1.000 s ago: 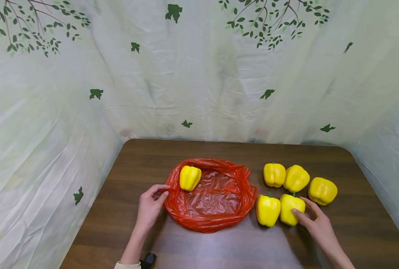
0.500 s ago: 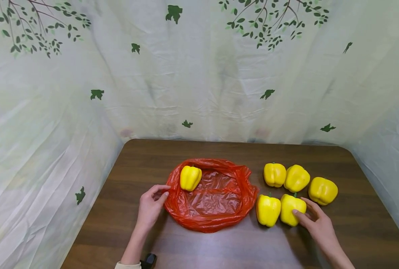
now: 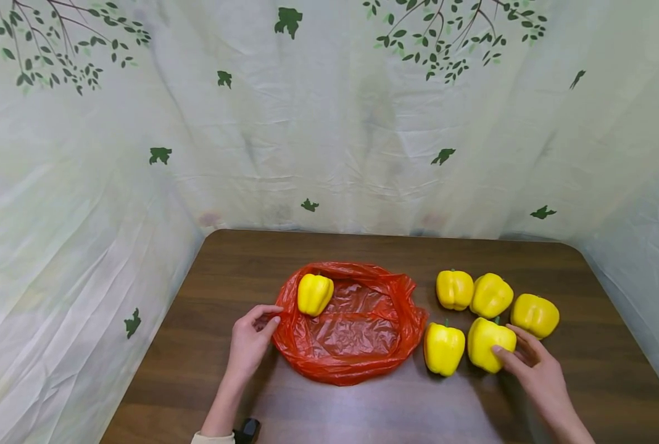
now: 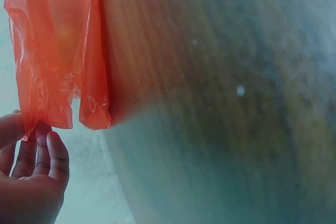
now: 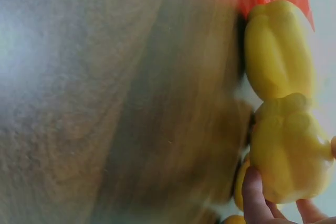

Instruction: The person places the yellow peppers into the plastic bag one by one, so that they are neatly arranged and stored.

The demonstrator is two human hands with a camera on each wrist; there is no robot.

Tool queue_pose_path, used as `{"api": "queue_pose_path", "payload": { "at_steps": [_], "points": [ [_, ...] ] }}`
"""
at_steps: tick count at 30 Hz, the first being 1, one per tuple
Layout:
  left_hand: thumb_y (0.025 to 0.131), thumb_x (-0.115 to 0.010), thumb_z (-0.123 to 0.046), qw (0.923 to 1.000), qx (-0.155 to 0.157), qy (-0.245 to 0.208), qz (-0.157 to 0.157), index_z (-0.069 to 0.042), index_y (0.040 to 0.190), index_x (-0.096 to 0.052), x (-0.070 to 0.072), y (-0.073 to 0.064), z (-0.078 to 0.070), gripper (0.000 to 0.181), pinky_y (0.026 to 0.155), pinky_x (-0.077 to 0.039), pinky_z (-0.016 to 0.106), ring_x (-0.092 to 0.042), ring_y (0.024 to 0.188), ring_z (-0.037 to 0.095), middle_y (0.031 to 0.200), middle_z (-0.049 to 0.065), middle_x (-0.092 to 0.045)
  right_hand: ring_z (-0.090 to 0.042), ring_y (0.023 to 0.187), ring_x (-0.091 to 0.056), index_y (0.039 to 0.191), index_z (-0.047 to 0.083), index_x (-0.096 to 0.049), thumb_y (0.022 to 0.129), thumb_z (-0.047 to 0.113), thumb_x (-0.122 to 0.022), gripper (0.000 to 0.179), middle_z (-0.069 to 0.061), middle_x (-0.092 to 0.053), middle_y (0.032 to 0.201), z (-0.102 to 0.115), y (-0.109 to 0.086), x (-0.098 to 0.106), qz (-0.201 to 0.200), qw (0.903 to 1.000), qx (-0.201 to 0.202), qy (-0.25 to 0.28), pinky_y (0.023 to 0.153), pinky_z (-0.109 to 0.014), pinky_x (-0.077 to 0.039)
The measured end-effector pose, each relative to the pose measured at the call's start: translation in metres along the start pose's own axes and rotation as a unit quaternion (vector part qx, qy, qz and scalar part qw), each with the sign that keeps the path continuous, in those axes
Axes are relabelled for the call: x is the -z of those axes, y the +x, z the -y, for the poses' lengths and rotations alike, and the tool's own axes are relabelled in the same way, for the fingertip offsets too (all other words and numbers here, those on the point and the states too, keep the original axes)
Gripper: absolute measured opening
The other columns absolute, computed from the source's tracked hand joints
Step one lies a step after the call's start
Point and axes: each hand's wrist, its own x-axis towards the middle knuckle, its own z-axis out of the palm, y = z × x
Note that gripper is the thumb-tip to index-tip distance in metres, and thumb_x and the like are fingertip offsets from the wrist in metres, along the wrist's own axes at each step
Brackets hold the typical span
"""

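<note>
A red plastic bag (image 3: pixel 352 370) lies spread on the table with its mouth facing up. Inside it, at the far left, sits one yellow bell pepper (image 3: pixel 315 295). My left hand (image 3: pixel 247 345) pinches the bag's left rim between thumb and fingers; the left wrist view has these fingers (image 4: pixel 43 153) at the bag's edge. To the right of the bag, my right hand (image 3: pixel 537 370) grips another yellow bell pepper (image 3: pixel 489 345), thumb on its near side. In the right wrist view this held pepper (image 5: pixel 289 150) hides part of the fingers behind it.
Close to the bag's right side stands a yellow bell pepper (image 3: pixel 443 349). Behind the right hand are more: one pepper (image 3: pixel 454 289), a second pepper (image 3: pixel 492 295) and a third pepper (image 3: pixel 535 315). The brown wooden table (image 3: pixel 240 253) ends at a leaf-printed curtain (image 3: pixel 352 154).
My right hand has shifted slightly right with the gripped bell pepper, opening a gap between it and the pepper on its left. The left hand and the bag stay in place.
</note>
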Motion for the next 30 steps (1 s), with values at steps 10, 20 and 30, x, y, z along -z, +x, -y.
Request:
{"api": "queue_pose_path", "payload": {
  "at_steps": [10,20,30],
  "points": [
    [0.091,-0.066,0.002,0.9999,-0.009,0.002,-0.005,-0.01,0.103,-0.073,0.0,0.0,0.001,0.019,0.069,-0.053,0.027,-0.06,0.079,0.023,0.1,0.007,-0.068,-0.004,0.11,-0.051,0.149,0.01,-0.038,0.092,0.045,-0.067,0.073,-0.02,-0.041,0.147,0.015,-0.009,-0.001,-0.025,0.9989,0.033,-0.023,0.073,-0.008,-0.044],
    [0.091,-0.066,0.001,1.0,-0.004,0.003,-0.003,-0.011,0.103,-0.073,-0.001,-0.001,0.001,0.019,0.066,-0.051,0.027,-0.058,0.077,0.024,0.098,0.006,-0.068,-0.028,0.12,-0.047,0.149,0.012,-0.039,0.093,0.042,-0.067,0.07,-0.015,-0.041,0.145,0.031,-0.011,-0.008,-0.012,0.9947,0.093,-0.042,0.076,-0.005,-0.041],
    [0.091,-0.066,0.001,0.9999,-0.011,0.002,-0.004,-0.011,0.103,-0.073,0.0,-0.002,0.0,0.018,0.066,-0.051,0.027,-0.058,0.077,0.023,0.098,0.006,-0.067,-0.009,0.112,-0.049,0.146,0.013,-0.044,0.092,0.037,-0.07,0.065,-0.01,-0.045,0.142,0.041,-0.012,-0.012,-0.03,0.9913,0.122,-0.039,0.08,-0.006,-0.042]
  ]
}}
